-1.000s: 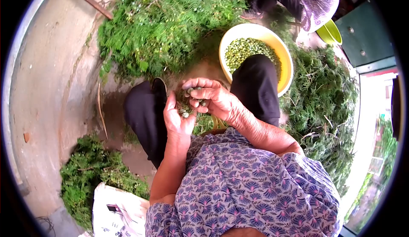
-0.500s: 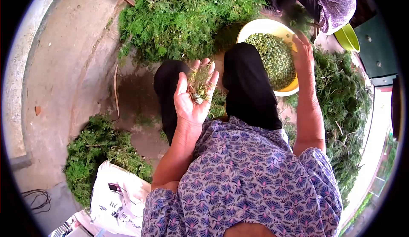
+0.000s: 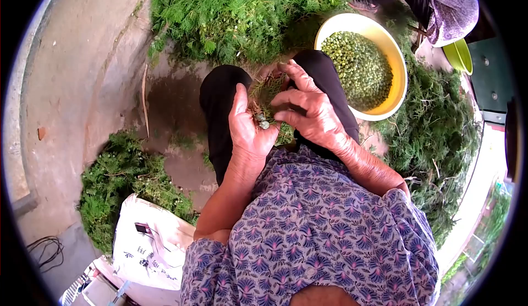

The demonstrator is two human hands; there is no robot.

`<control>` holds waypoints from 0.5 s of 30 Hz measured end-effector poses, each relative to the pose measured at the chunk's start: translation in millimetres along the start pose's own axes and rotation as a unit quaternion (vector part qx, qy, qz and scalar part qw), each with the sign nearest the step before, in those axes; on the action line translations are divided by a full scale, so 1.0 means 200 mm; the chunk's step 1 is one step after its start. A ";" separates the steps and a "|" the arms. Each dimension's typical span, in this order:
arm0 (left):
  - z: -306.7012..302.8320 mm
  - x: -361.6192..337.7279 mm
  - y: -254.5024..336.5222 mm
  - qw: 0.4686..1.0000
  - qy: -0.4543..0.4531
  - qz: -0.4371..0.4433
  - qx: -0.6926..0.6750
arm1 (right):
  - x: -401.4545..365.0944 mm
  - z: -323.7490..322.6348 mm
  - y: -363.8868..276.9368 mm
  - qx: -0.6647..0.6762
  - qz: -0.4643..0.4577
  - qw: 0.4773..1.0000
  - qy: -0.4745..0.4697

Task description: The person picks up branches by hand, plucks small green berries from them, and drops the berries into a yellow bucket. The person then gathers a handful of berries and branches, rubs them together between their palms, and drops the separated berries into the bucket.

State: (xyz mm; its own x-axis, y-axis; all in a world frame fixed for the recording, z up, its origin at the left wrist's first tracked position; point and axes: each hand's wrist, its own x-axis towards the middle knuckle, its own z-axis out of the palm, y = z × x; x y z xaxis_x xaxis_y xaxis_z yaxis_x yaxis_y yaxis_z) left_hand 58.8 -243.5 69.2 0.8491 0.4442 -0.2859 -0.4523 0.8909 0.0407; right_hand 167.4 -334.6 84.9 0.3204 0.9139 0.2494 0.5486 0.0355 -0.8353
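Observation:
My left hand is palm up in front of my knees, cradling a small evergreen sprig with a few pale green-grey berries at its lower end. Over the sprig comes my right hand, its fingers curved and apart, thumb and forefinger close beside the berries. Some of the sprig is hidden behind the fingers. To the right of my knee stands a yellow basin with a pale rim, holding a heap of small green berries.
Cut evergreen branches lie in a large pile ahead, another pile at right and a smaller one at left. A white sack bears a phone. Another person sits at upper right near a lime-green basin.
My right hand has come from the yellow basin's right side over to the sprig in my left palm. The left hand stays in much the same place.

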 end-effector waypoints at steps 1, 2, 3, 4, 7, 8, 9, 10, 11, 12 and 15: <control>0.01 -0.01 0.00 1.000 0.010 0.004 0.013 | -0.01 0.01 0.00 -0.016 -0.006 1.000 0.000; 0.00 -0.01 0.00 0.999 0.021 0.008 0.025 | 0.00 0.03 -0.01 -0.016 -0.005 1.000 -0.003; -0.01 -0.01 0.00 0.999 0.022 0.009 0.022 | 0.00 0.04 -0.01 -0.032 -0.012 0.999 -0.010; -0.04 -0.01 0.00 1.000 0.020 -0.006 0.009 | 0.00 0.04 -0.02 -0.048 -0.019 0.999 -0.016; -0.04 0.00 0.01 0.999 0.026 -0.023 -0.014 | 0.02 0.04 0.01 -0.025 0.008 0.999 -0.023; -0.05 -0.01 0.00 0.999 0.026 -0.017 -0.018 | 0.02 0.03 0.00 -0.026 0.006 0.999 -0.024; -0.05 -0.01 0.01 0.999 0.027 -0.010 -0.022 | 0.02 0.03 0.00 -0.011 0.008 1.000 0.004; -0.06 0.00 0.01 1.000 0.026 -0.001 -0.015 | 0.03 0.03 -0.01 0.004 0.009 0.999 0.032; -0.06 -0.01 0.01 1.000 0.025 0.000 -0.016 | 0.03 0.02 -0.01 0.003 0.007 1.000 0.031; -0.07 -0.01 0.01 0.999 0.037 0.002 -0.006 | 0.04 0.01 -0.02 0.012 0.004 0.999 0.053; -0.06 -0.02 0.01 0.999 0.046 0.005 0.002 | 0.06 0.00 -0.03 0.028 0.019 0.997 0.074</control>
State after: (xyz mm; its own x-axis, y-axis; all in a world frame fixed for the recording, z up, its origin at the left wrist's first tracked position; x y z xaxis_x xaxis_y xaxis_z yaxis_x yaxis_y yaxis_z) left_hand 50.7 -244.7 60.1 0.8157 0.4423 -0.3730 -0.4593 0.8870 0.0473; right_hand 168.6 -324.3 93.1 0.4531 0.8456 0.2823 0.4906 0.0279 -0.8710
